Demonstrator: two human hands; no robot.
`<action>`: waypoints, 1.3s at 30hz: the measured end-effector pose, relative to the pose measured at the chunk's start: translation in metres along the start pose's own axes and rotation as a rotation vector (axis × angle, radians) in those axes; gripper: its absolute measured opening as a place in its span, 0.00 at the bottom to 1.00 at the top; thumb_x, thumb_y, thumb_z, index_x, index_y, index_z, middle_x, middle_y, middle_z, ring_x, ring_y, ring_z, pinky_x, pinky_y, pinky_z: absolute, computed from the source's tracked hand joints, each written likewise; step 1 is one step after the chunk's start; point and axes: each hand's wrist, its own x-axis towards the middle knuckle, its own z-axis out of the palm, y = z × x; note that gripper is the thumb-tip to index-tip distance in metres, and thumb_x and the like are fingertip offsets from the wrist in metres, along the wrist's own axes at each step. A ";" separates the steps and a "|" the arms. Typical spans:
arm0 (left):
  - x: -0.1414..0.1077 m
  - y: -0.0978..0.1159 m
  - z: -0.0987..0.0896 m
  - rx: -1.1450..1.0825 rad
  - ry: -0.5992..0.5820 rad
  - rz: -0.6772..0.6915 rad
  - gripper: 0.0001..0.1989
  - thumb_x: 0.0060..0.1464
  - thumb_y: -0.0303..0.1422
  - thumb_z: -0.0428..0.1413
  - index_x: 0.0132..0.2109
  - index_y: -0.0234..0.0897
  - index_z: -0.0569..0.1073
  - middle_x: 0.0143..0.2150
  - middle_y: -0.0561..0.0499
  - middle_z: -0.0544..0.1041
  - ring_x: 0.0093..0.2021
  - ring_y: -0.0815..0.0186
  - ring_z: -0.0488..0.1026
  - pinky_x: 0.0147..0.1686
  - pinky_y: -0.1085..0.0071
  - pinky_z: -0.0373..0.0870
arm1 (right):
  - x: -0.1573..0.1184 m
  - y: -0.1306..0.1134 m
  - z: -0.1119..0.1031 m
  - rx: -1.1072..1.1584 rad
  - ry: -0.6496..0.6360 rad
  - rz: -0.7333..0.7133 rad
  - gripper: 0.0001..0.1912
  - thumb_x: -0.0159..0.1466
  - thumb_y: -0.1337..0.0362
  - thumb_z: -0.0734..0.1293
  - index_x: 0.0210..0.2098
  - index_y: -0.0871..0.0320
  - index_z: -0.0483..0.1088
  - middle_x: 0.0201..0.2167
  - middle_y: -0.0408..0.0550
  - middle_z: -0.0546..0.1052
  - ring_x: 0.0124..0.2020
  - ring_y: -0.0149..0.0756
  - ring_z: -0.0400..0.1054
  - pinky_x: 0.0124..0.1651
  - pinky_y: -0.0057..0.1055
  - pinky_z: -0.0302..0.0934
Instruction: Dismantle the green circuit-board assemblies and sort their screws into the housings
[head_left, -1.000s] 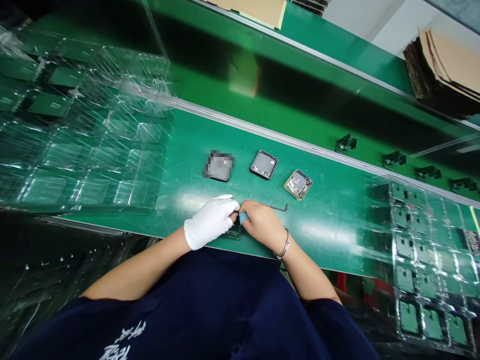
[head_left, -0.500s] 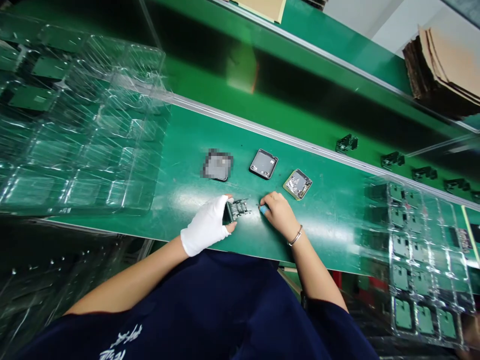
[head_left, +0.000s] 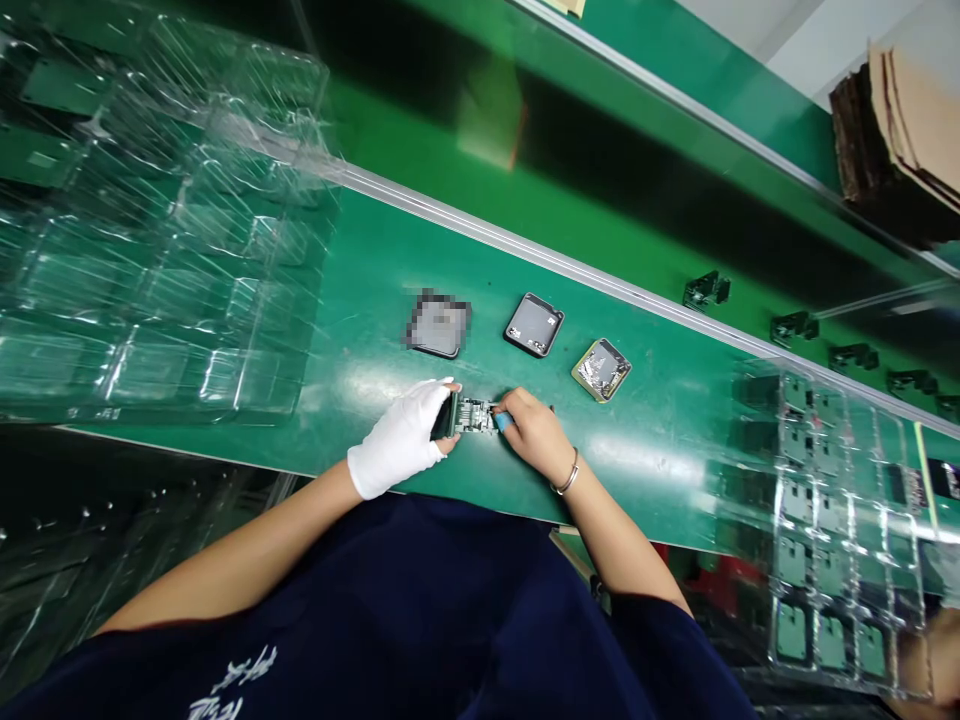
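In a white glove with bare fingertips, my left hand [head_left: 401, 435] grips a circuit board assembly [head_left: 474, 415] by its dark left side. Small boards and metal parts stick out from the assembly to the right. My right hand [head_left: 534, 430], with a blue covering on one finger, is closed in a pinch at the assembly's right end. Whatever lies between those fingertips is too small to make out. Just beyond the hands are a square tray of small parts [head_left: 534, 322], a second tray with shiny metal pieces [head_left: 602, 370] and a partly pixelated square tray [head_left: 437, 325].
Clear plastic compartment trays [head_left: 172, 290] stand at the left. Another clear tray [head_left: 829, 530] with green boards is at the right. Several dark assemblies [head_left: 707, 290] line the back ledge, and stacked cardboard [head_left: 904, 140] sits on the upper shelf.
My right hand has moved left, from beside the assembly to its right end. The left hand still grips the assembly, now turned slightly. The camera view has shifted a little.
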 end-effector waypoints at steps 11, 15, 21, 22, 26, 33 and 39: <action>0.000 -0.002 0.000 0.004 -0.012 -0.002 0.26 0.51 0.35 0.58 0.57 0.34 0.63 0.55 0.37 0.71 0.58 0.49 0.68 0.57 0.51 0.65 | -0.004 0.000 -0.012 0.132 -0.082 0.039 0.09 0.61 0.75 0.61 0.37 0.56 0.68 0.37 0.45 0.73 0.38 0.33 0.68 0.43 0.27 0.59; -0.001 -0.002 0.000 -0.006 -0.008 -0.012 0.26 0.51 0.35 0.58 0.57 0.34 0.64 0.55 0.37 0.71 0.57 0.49 0.68 0.57 0.51 0.66 | -0.006 -0.002 -0.011 0.073 -0.099 0.019 0.11 0.60 0.75 0.61 0.38 0.56 0.68 0.37 0.46 0.73 0.40 0.35 0.68 0.45 0.28 0.60; -0.001 -0.002 0.000 0.007 -0.010 0.007 0.27 0.51 0.35 0.58 0.57 0.32 0.64 0.55 0.35 0.71 0.57 0.49 0.68 0.57 0.51 0.66 | -0.001 -0.010 -0.012 0.060 -0.153 0.063 0.14 0.55 0.79 0.59 0.36 0.58 0.67 0.36 0.48 0.72 0.40 0.37 0.67 0.45 0.30 0.60; -0.001 -0.002 0.000 0.008 -0.011 0.005 0.27 0.51 0.34 0.58 0.57 0.31 0.64 0.55 0.35 0.71 0.57 0.49 0.68 0.57 0.51 0.66 | -0.001 -0.011 -0.012 0.054 -0.164 0.069 0.15 0.54 0.80 0.59 0.36 0.58 0.66 0.36 0.48 0.72 0.41 0.37 0.67 0.45 0.30 0.60; -0.001 -0.001 -0.002 -0.001 -0.030 -0.019 0.27 0.51 0.35 0.58 0.57 0.33 0.63 0.56 0.36 0.71 0.58 0.48 0.67 0.57 0.50 0.66 | -0.002 -0.014 -0.010 0.003 -0.163 0.090 0.16 0.53 0.80 0.58 0.37 0.57 0.66 0.37 0.49 0.73 0.42 0.38 0.67 0.46 0.32 0.60; -0.001 -0.003 -0.001 0.001 -0.036 -0.019 0.28 0.50 0.33 0.59 0.57 0.34 0.62 0.56 0.37 0.70 0.58 0.49 0.67 0.58 0.52 0.65 | -0.001 -0.015 -0.011 0.095 -0.118 0.144 0.10 0.59 0.76 0.59 0.35 0.57 0.66 0.35 0.47 0.74 0.38 0.36 0.68 0.43 0.29 0.60; 0.000 -0.003 -0.001 0.026 -0.023 -0.008 0.28 0.49 0.32 0.59 0.56 0.33 0.62 0.54 0.37 0.71 0.57 0.49 0.67 0.57 0.53 0.65 | 0.001 -0.013 -0.014 0.126 -0.127 0.175 0.09 0.59 0.76 0.60 0.34 0.57 0.67 0.36 0.47 0.74 0.38 0.35 0.68 0.42 0.28 0.59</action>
